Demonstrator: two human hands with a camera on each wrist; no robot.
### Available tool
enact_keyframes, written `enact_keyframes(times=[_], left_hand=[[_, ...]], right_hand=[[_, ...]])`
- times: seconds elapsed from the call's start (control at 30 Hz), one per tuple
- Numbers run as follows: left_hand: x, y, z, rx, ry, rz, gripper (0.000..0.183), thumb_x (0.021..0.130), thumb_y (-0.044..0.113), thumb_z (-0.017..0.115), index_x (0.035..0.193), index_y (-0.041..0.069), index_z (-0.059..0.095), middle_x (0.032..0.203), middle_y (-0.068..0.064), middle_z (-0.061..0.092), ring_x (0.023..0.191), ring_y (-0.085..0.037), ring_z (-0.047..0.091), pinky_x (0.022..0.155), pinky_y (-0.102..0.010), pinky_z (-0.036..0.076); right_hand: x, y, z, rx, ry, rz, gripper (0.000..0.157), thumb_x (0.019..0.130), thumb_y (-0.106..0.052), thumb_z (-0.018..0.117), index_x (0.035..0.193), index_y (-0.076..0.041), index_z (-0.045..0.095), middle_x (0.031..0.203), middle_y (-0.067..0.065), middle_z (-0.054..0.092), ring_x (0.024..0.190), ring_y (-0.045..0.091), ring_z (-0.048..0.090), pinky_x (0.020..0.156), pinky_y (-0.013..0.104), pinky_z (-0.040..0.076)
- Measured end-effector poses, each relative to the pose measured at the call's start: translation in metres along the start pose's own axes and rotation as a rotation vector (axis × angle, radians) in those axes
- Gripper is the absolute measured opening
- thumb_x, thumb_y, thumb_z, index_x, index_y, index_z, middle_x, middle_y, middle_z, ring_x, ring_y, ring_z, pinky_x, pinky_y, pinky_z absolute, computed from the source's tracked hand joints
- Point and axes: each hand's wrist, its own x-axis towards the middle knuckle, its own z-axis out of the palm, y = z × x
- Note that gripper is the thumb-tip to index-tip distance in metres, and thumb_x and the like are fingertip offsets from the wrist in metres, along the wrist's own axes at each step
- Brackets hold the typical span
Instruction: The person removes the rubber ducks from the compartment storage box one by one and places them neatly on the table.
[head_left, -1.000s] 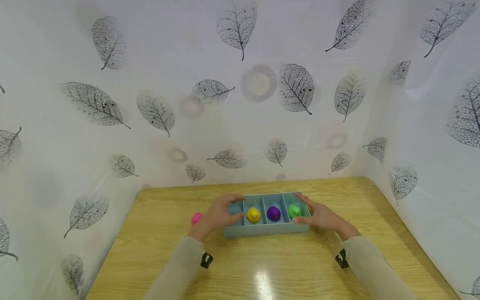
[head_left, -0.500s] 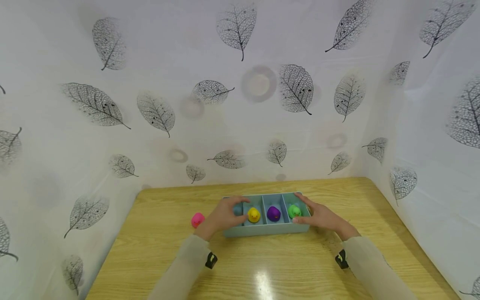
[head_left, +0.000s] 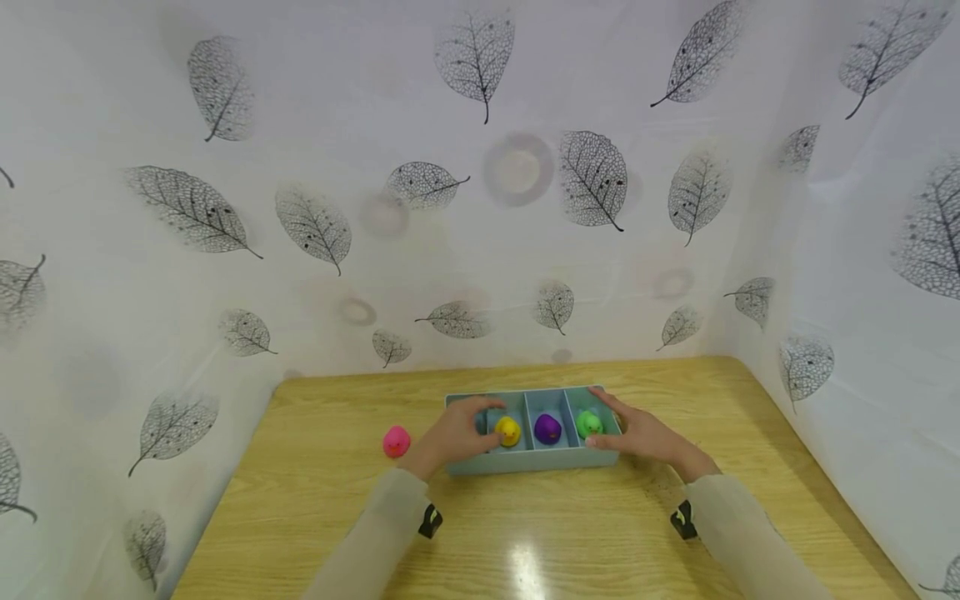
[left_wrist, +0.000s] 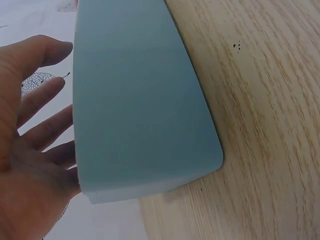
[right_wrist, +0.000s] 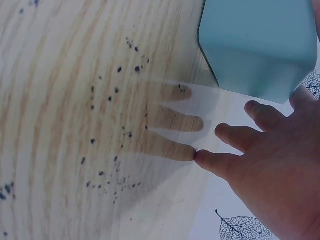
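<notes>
A long blue-grey box with several compartments in a row sits on the table. Inside it are a yellow rubber duck, a purple rubber duck and a green rubber duck, each in its own compartment. My left hand is over the box's left end, thumb and index finger spread near the yellow duck; contact cannot be told. That hand partly hides the leftmost compartment. At the right end, my right hand holds the box between thumb at the front rim and index finger at the back corner, other fingers spread.
A pink rubber duck lies on the wooden table left of the box, beside the left wrist. White leaf-patterned sheeting encloses the table at the back and sides. Small dark specks dot the tabletop near the right hand.
My left hand has shifted right over the box, from its left end toward the yellow duck, uncovering the pink duck. The right hand, the box and the ducks have stayed put.
</notes>
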Motion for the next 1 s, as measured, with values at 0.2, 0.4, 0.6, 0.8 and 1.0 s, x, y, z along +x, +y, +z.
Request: enact_keyframes(times=[0.2,0.4,0.6,0.8,1.0], left_hand=[[0.002,-0.005,0.004,-0.002,0.006,0.005,0.054,0.091,0.018,0.077,0.141,0.005,0.063,0.145,-0.014,0.066,0.078,-0.025,0.064,0.108,-0.052,0.055],[0.005,-0.006,0.007,0.005,0.009,0.011,0.053,0.091,0.017,0.078,0.140,0.003,0.064,0.144,-0.015,0.066,0.111,-0.035,0.067,0.110,-0.053,0.053],[0.007,-0.006,0.012,0.038,0.026,0.005,0.053,0.089,0.017,0.079,0.139,0.004,0.065,0.135,-0.016,0.071,0.120,-0.034,0.067,0.103,-0.050,0.056],[0.009,-0.005,0.017,0.057,0.020,-0.011,0.054,0.089,0.017,0.078,0.140,0.005,0.065,0.138,-0.013,0.070,0.127,-0.034,0.065,0.110,-0.053,0.053],[0.011,-0.003,0.018,0.066,0.006,-0.051,0.054,0.090,0.016,0.079,0.141,0.007,0.064,0.141,-0.011,0.068,0.131,-0.034,0.063,0.114,-0.052,0.051]], right_hand=[[0.000,-0.001,0.000,0.001,-0.001,0.002,0.100,0.095,-0.050,0.074,0.171,-0.025,0.014,0.174,0.024,0.017,0.146,0.062,0.037,0.108,0.077,0.042],[0.000,-0.002,0.000,-0.002,-0.004,0.004,0.100,0.095,-0.050,0.073,0.171,-0.022,0.014,0.174,0.025,0.017,0.144,0.062,0.039,0.108,0.077,0.043],[0.000,-0.002,0.000,-0.002,-0.005,0.013,0.101,0.095,-0.050,0.074,0.171,-0.022,0.014,0.174,0.025,0.019,0.144,0.061,0.041,0.107,0.076,0.044],[0.000,-0.001,0.000,-0.005,-0.004,0.013,0.100,0.095,-0.051,0.074,0.171,-0.026,0.014,0.174,0.024,0.017,0.146,0.062,0.037,0.108,0.078,0.042],[0.000,-0.001,0.000,-0.004,0.000,0.019,0.099,0.095,-0.051,0.074,0.171,-0.032,0.013,0.174,0.024,0.018,0.147,0.062,0.036,0.108,0.079,0.040]])
